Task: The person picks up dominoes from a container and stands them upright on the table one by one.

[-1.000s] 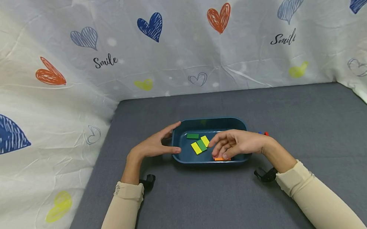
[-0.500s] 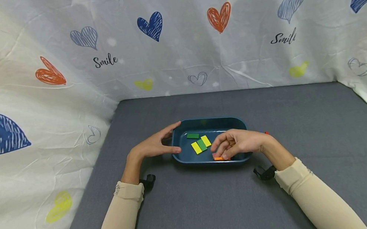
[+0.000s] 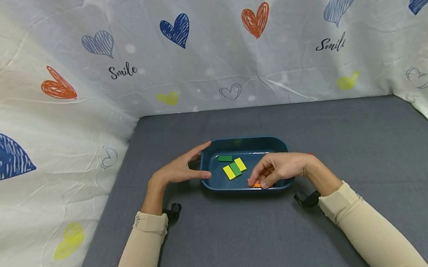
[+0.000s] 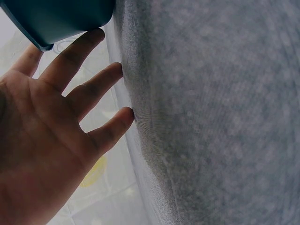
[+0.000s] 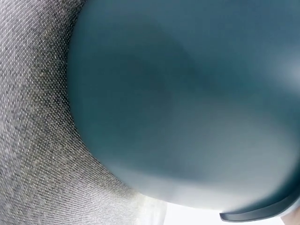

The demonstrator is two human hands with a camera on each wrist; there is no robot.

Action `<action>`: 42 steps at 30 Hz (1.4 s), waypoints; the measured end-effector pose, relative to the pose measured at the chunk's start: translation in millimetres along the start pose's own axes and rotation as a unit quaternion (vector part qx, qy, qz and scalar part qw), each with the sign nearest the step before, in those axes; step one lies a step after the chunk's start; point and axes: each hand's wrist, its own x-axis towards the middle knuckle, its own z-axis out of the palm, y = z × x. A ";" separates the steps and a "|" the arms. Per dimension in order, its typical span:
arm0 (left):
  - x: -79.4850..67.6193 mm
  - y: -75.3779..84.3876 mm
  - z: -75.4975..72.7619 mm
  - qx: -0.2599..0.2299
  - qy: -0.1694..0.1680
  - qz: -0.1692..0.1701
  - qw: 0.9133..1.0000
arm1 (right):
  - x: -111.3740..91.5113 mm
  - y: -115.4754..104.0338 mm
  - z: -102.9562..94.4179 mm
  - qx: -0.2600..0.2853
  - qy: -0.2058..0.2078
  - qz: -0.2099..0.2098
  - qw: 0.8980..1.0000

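A dark blue-green tray [image 3: 223,187] holds several small flat rectangular blocks. My left hand [image 3: 181,167] is at its left end, thumb and fingers spread along the rim. In the left wrist view those fingers [image 4: 70,61] are extended, one tip against the underside of the tray [image 4: 70,16]. My right hand [image 3: 280,168] reaches over the right side of the tray, thumb and forefinger pinching an orange block [image 3: 257,186] near the front wall. The right wrist view is mostly filled by the tray's outer wall [image 5: 178,103], which hides the fingertips.
Left of the right hand lie a dark green block [image 3: 225,158], a yellow block [image 3: 229,173], a lighter green block [image 3: 235,169] and another yellow block [image 3: 240,164]. A red piece [image 3: 311,154] peeks out behind the right wrist. Grey cloth [image 3: 241,243] covers the table; a heart-printed curtain [image 3: 213,55] hangs behind.
My right hand has lowered slightly and its thumb and forefinger have closed in on the orange block, covering more of it. The left hand and the tray stay put.
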 end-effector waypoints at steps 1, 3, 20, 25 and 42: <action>0.1 -0.1 -0.1 0.000 0.000 0.000 1.000 | -0.1 0.0 -0.1 -0.002 0.000 -0.001 1.000; 0.4 -0.2 -0.4 -0.001 0.000 0.001 1.000 | -0.3 0.1 -0.3 -0.004 0.000 -0.002 1.000; 0.2 0.6 -0.1 -0.003 -0.004 -0.001 1.000 | -2.4 0.1 0.8 -0.009 0.002 -0.007 1.000; 1.5 -0.1 0.0 -0.001 -0.001 -0.003 1.000 | -4.1 -1.1 0.5 -0.024 0.004 -0.013 1.000; -1.3 2.4 -0.6 0.002 -0.006 0.003 1.000 | -45.5 0.6 -10.4 0.000 0.146 -0.125 0.981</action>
